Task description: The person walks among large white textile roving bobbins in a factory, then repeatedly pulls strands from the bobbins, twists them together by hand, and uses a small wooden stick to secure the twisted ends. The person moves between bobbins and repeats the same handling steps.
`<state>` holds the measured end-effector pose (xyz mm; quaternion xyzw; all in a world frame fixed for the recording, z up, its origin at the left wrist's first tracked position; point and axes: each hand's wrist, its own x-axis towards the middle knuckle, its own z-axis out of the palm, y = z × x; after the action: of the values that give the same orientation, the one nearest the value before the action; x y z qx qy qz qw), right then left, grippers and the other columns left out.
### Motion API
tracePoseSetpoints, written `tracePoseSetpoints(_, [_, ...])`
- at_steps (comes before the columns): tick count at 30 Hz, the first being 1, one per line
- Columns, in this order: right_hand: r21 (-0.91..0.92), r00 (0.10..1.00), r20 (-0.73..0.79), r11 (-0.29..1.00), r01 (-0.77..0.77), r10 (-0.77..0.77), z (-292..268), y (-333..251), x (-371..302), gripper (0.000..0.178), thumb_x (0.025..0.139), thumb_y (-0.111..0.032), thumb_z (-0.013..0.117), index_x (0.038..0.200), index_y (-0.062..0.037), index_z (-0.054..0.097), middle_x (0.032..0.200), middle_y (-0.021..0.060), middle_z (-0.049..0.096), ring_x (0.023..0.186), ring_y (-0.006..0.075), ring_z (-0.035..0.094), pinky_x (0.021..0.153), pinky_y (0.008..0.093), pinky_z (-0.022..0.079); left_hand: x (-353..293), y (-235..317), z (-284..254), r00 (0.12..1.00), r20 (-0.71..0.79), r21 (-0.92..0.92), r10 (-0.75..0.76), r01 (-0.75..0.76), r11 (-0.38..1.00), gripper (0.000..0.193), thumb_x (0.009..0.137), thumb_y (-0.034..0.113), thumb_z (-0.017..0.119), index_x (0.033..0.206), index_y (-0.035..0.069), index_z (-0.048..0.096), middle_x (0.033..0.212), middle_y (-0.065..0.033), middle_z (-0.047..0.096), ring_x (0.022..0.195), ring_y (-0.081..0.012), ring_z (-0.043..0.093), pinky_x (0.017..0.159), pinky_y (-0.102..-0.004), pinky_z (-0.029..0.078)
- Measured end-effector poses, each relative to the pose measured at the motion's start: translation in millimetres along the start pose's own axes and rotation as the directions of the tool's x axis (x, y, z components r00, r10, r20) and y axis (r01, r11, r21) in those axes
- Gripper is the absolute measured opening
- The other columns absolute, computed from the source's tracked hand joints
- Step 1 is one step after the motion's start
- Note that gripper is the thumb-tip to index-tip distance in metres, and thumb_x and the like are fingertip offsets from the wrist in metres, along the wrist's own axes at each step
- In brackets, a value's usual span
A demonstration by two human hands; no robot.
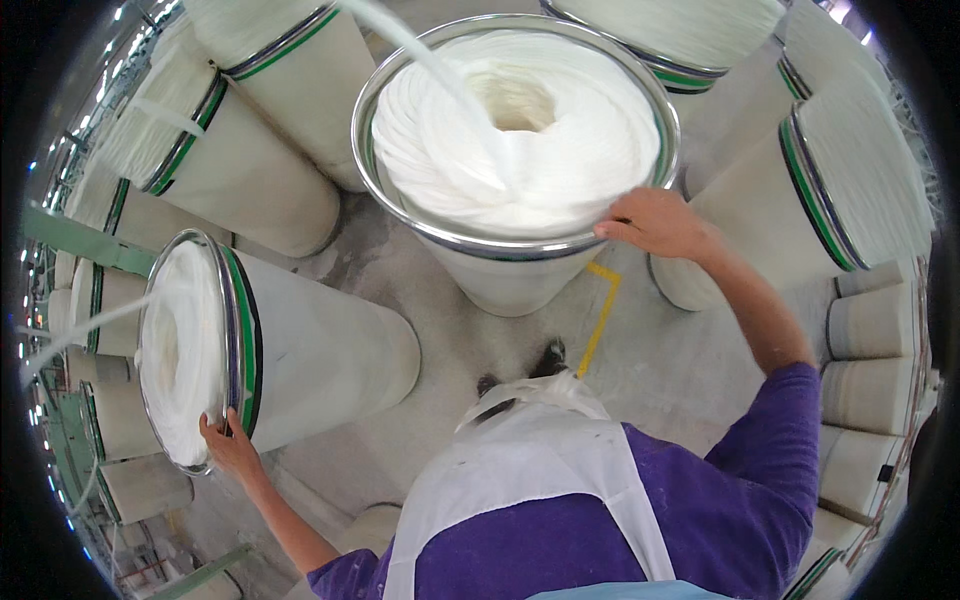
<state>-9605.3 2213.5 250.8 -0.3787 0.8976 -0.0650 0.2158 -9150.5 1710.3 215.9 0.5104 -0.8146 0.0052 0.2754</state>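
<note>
Straight ahead stands a tall white sliver can (515, 280) with a shiny metal rim. Coiled white fibre sliver (600, 120) fills it around a central hole, and a thick strand (432, 68) rises from the coil toward the upper left. My right hand (655, 222) grips this can's near right rim, fingers curled over the edge. At my left is a second sliver can (325, 345) with a green and black band. My left hand (234, 448) holds its near rim, thumb and fingers across the edge. Another sliver strand (85, 330) runs leftward from that can's coil (185, 290).
More full cans (250, 160) stand at the far left, and others (770, 210) at the far right. Smaller-looking cans (870, 390) line the right side. A yellow line (603, 325) marks the grey floor (455, 345). Green machine parts (90, 240) show at the left edge.
</note>
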Motion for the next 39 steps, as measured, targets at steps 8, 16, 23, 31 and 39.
tracePoseSetpoints(8, [0.181,0.705,0.674,0.975,0.131,-0.22,-28,7,77,0.091,0.086,-0.078,0.024,0.127,-0.0037,0.057,0.124,0.0223,0.058,0.12,0.0355,0.051,0.104,0.0407,0.036,-47,204,29,0.91,0.029,-0.427,0.413,-0.362,0.829,0.04,0.085,0.008,0.066,0.122,0.001,0.052,0.121,-0.0143,0.057,0.113,-0.0286,0.054,0.098,-0.0386,0.041])
tracePoseSetpoints(16, [0.439,0.793,0.411,0.86,0.26,-0.449,-62,70,107,0.068,0.095,-0.058,0.041,0.12,0.0032,0.058,0.115,0.0236,0.061,0.109,0.0349,0.056,0.097,0.0373,0.041,-62,433,63,-0.031,0.709,-0.693,0.704,-0.214,0.688,0.023,0.09,0.02,0.056,0.103,0.003,0.063,0.102,-0.0132,0.065,0.098,-0.0296,0.06,0.085,-0.0386,0.047])
tracePoseSetpoints(23, [0.309,0.9,0.284,0.92,0.241,-0.331,-83,85,59,0.043,0.081,-0.044,0.068,0.099,-0.0055,0.068,0.093,0.008,0.069,0.094,0.0276,0.063,0.092,0.0383,0.043,-89,491,136,-0.526,0.734,-0.66,0.431,-0.401,0.635,0.054,0.094,0.052,0.044,0.124,0.008,0.057,0.121,-0.0175,0.057,0.116,-0.0313,0.051,0.101,-0.0386,0.038])
tracePoseSetpoints(31, [0.173,0.933,-0.182,0.925,0.34,-0.309,-24,47,21,0.037,0.071,-0.045,0.068,0.092,-0.0142,0.072,0.088,0.0015,0.071,0.094,0.0226,0.062,0.089,0.0405,0.044,3,419,174,-0.35,0.638,-0.717,0.686,-0.594,0.365,0.072,0.086,0.055,0.056,0.144,0.016,0.036,0.149,-0.0096,0.035,0.136,-0.0274,0.033,0.114,-0.0388,0.026])
tracePoseSetpoints(39, [0.27,0.763,0.51,0.916,0.297,-0.398,-18,-57,103,0.057,0.095,-0.051,0.04,0.099,-0.0037,0.071,0.109,0.0188,0.065,0.109,0.0327,0.057,0.1,0.0407,0.04,139,318,208,0.31,0.651,-0.426,0.692,-0.605,0.672,0.057,0.083,0.042,0.062,0.13,0.013,0.052,0.132,-0.0142,0.053,0.126,-0.03,0.046,0.104,-0.0391,0.038])
